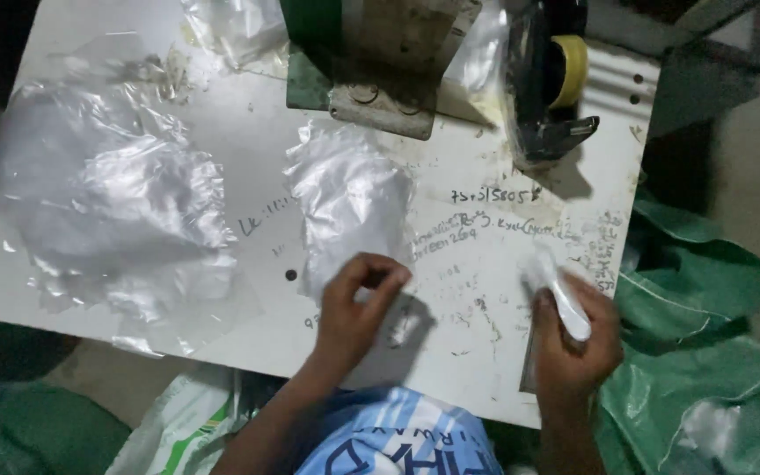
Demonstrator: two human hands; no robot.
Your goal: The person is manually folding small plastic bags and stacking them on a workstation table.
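Small white plastic piece point(566, 303), long and smooth, gripped in the right hand point(573, 339) near the right edge of the surface point(257, 132). Left hand point(358, 308) pinched shut on the corner of a clear crinkly bag point(349, 202) lying in the middle. White scribbled-on surface with more clear bags point(112, 202) at left, a tape holder point(556, 79) at the back, green sacks point(705, 352) on the floor around, dim room.

arms: bare, no sleeves | left hand point(354, 312), right hand point(573, 339): ungloved | shirt point(398, 435): light blue, white-striped
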